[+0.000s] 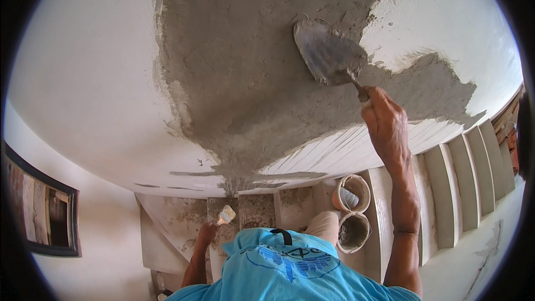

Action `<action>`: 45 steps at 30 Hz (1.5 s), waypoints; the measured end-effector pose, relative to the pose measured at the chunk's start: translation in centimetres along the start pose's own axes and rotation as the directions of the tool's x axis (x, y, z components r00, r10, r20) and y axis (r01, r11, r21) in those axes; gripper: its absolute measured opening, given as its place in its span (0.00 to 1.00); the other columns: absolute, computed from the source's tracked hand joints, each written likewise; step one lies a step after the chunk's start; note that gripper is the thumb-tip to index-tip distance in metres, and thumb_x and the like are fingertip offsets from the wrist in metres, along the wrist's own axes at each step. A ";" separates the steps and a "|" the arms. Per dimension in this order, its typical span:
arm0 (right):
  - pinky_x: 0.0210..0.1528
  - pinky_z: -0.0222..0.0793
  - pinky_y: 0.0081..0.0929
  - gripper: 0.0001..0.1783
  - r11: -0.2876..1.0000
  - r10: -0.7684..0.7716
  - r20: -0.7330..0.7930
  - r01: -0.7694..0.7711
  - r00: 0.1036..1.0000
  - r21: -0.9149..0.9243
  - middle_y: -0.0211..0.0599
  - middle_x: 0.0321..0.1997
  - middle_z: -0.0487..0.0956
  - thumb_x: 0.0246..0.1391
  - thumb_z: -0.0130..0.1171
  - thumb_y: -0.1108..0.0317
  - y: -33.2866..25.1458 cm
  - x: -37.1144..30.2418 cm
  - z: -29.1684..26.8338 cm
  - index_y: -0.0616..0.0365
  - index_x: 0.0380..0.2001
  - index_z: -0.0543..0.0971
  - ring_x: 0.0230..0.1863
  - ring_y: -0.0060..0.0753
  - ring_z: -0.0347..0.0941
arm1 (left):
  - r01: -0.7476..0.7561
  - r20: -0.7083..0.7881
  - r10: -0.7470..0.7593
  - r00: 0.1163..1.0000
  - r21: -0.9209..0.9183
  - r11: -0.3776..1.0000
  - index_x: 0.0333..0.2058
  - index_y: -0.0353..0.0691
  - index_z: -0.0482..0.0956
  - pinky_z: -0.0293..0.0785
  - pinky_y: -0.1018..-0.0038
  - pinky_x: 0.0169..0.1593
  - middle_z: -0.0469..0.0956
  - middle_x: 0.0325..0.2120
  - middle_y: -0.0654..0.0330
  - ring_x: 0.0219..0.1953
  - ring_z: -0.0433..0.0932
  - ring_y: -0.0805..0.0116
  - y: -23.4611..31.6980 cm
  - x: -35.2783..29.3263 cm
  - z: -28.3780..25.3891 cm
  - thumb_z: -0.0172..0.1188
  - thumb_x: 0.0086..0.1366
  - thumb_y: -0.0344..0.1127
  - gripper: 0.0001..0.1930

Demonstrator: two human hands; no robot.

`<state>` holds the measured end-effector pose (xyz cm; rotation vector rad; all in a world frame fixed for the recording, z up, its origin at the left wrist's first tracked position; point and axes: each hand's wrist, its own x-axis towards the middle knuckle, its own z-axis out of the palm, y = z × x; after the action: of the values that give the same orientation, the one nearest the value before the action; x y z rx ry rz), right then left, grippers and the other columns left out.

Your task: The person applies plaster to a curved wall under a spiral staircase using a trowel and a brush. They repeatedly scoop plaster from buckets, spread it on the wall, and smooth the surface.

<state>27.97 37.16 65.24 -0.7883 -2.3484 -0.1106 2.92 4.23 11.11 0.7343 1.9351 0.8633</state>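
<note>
My right hand (pixel 384 120) is closed round the handle of a pointed trowel (pixel 329 51). Its metal blade lies against, or very close to, a broad patch of grey mortar (pixel 239 72) on the white wall (pixel 100 67). The blade is a little blurred. Lower down on the left, my left hand (pixel 207 232) grips a paintbrush (pixel 226 215) with pale bristles, held above the steps and away from the wall. The mortar has ragged edges, and thin grey streaks run along the wall's foot.
Two buckets stand on the stairs beside my leg: one (pixel 365 187) holds a pale object, the other (pixel 341 245) something grey. Concrete steps (pixel 457 189) continue to the right. Splattered mortar marks the steps below (pixel 189 217). A dark-framed opening (pixel 77 220) is at the left.
</note>
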 end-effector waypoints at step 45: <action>0.29 0.68 0.37 0.09 0.985 0.077 0.052 -0.084 0.996 0.148 0.45 0.25 0.72 0.52 0.52 0.74 -1.8 1.0 -2.5 0.63 0.38 0.73 0.23 0.46 0.71 | -0.226 0.001 0.231 0.973 0.218 0.949 0.26 0.35 0.78 0.74 0.64 0.29 0.77 0.20 0.51 0.22 0.78 0.59 -5.7 2.2 0.8 0.54 0.58 0.36 0.11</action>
<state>27.76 35.52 68.02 -0.8174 -2.3326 0.1195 1.75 2.85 5.23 1.1004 2.0132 0.8073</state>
